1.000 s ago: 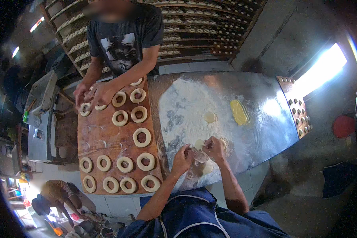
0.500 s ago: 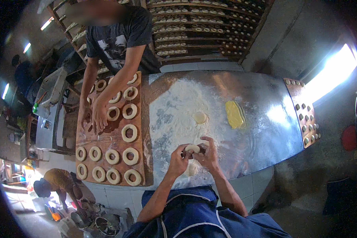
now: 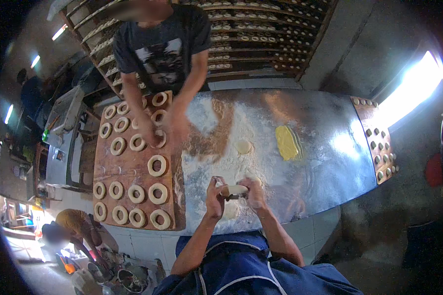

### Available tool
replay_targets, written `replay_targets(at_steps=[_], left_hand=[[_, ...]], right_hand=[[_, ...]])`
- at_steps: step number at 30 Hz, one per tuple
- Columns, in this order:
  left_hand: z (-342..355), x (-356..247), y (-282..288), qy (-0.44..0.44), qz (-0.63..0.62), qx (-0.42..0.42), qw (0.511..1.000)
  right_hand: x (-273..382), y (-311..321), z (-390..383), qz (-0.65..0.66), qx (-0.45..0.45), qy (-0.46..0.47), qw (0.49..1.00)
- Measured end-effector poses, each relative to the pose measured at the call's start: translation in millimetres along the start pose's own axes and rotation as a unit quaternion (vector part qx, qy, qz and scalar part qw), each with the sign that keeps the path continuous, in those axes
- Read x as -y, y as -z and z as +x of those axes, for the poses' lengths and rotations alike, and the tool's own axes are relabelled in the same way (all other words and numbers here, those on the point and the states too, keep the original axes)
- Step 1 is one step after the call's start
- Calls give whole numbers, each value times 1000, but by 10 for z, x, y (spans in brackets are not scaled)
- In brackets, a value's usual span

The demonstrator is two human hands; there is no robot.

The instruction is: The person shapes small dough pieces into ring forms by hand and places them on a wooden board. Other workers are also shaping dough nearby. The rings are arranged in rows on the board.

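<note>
A pale dough ring [image 3: 237,189] is stretched between my two hands, above the near part of the metal table. My left hand [image 3: 215,197] grips its left side, fingers curled through the hole. On the other side, my right hand [image 3: 255,194] is closed around the ring, a little smeared by motion. Below the ring, between my wrists, a pale dough piece [image 3: 230,211] rests on the table. Farther off, a flat dough round [image 3: 243,146] lies in the spread flour [image 3: 248,129]. To its right sits a smeared yellow slab of soft fat [image 3: 286,142].
At the left, a wooden board [image 3: 120,169] carries several dough rings. Across the table a co-worker's hands [image 3: 178,132] reach over the board's right side. A board of small dough pieces [image 3: 378,132] stands at the right end; racks [image 3: 251,51] of rings line the back.
The ring between my hands is now longer, and my hands sit slightly farther left. The co-worker has shifted right; a patch of flour there is swept away, and rings at the board's far end show.
</note>
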State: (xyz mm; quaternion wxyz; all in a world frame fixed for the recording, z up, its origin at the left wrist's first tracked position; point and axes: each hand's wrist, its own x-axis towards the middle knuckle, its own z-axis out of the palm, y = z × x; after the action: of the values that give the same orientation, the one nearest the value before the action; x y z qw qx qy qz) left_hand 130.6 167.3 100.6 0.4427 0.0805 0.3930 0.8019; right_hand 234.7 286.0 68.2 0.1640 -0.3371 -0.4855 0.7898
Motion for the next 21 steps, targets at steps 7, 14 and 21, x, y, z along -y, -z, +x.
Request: replay_targets(at_steps=[7,14,21], left_hand=[[96,144,119,-263,458,-29,849],[171,10,358,-326,530,4,783],[150,-240,716,-261,472,1,842]], right_hand=[[-97,-234,-122,-553,12,273,787],[-347,-477,-122,-365,-68,262,891],[-70,-867,-33,-361,45,-2,931]])
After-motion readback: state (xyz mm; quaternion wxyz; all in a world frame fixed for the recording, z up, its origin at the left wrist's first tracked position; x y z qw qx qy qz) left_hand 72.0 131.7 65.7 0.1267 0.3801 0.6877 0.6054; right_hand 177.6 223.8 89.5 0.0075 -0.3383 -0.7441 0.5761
